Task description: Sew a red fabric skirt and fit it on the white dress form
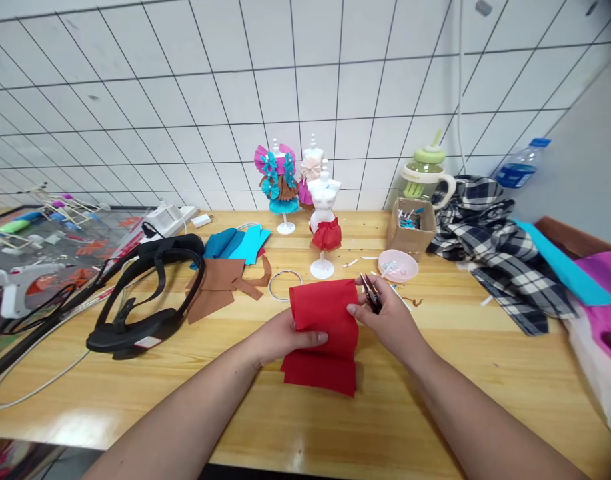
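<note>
A piece of red crepe paper (328, 303) is held up in front of me, its lower part hanging down to the table. My left hand (290, 333) grips its left side, thumb across the front. At its upper right edge my right hand (383, 310) pinches the paper between thumb and finger. Dark scissors (370, 292) are also tucked in the right hand, blades pointing up; their handles are hidden. Just behind the paper stands a small white dress form (324, 197) on a round base, wearing a gathered red skirt (326, 235).
Two decorated dress forms (280, 177) stand by the tiled wall. Brown paper (215, 280), blue paper (245, 243), a headset (150, 300) and a glue gun (28, 287) lie left. A pink dish (397, 266), cardboard box (410, 230), bottle (425, 177) and plaid cloth (505, 253) are right.
</note>
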`<state>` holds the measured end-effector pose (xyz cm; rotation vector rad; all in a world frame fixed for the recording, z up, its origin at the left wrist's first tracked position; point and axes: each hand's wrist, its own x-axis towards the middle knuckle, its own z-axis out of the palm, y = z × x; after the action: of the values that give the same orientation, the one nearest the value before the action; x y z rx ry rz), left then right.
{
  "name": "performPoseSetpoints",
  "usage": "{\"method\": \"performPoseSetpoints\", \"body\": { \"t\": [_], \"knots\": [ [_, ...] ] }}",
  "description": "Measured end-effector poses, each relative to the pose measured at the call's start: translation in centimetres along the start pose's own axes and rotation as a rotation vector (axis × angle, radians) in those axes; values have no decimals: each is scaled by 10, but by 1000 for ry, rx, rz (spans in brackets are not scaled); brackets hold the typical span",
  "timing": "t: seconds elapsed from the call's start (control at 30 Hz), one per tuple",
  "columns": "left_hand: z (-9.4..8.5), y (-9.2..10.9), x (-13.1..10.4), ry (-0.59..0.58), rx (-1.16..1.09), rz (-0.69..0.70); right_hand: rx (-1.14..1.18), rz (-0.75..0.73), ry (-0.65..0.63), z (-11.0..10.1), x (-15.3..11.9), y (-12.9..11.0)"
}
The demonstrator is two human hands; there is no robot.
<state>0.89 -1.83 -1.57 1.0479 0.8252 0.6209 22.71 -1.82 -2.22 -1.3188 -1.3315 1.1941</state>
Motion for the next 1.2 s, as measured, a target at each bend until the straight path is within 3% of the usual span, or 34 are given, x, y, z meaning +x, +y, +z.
{"method": "performPoseSetpoints", "body": {
  "t": [0.1,0.2,0.27,0.37,0.43,0.57,0.67,0.77,0.9,1.03,1.2],
  "knots": [
    [-5,10,-2,-32,-24,114,-46,-8,-5,0,-1,-1],
    [-8,12,-3,-124,-58,135,-59,-53,52,3,-2,0],
    [-7,8,0,-29,-21,160,-43,-86,68,5,-3,1],
    [-5,-1,8,240,31,196,-9,-98,34,6,-3,2],
    [-5,-4,12,292,15,200,39,-87,-13,6,-4,2],
    [-2,0,9,295,86,175,147,-111,-118,4,-8,-3],
    [2,3,5,298,120,162,143,-135,-127,4,-12,-7],
    [5,2,4,309,104,177,127,-129,-104,5,-13,-9],
    [3,1,5,328,101,215,62,-107,18,4,-10,-7],
    [1,2,4,232,75,202,115,-98,88,2,-9,-7],
    [8,-1,2,105,85,151,231,-59,46,4,-12,-9]
  ]
}}
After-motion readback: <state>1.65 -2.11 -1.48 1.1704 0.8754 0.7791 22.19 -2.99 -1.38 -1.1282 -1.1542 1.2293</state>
